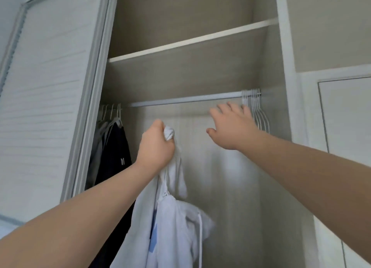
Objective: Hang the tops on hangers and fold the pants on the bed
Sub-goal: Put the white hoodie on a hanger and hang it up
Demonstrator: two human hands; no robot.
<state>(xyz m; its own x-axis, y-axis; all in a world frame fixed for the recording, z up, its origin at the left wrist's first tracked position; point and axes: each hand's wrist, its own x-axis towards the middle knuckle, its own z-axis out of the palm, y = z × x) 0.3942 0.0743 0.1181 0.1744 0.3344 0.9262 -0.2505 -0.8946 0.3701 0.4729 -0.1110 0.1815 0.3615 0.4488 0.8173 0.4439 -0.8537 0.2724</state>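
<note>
My left hand [156,145] is shut on a bunched part of a white hooded top [172,223], which hangs down from my fist inside the open wardrobe. My right hand [230,125] is open with fingers spread, held up just below the hanging rail [184,100] and right beside a bunch of bare white hangers [256,111] at the rail's right end. Its fingertips are close to the nearest hanger; whether they touch it I cannot tell. No pants and no bed are in view.
At the rail's left end several hangers carry a dark top [114,157] and a grey one [96,153]. A shelf [190,41] spans the wardrobe above the rail. A slatted sliding door [40,107] stands at left, a white cabinet panel [345,117] at right.
</note>
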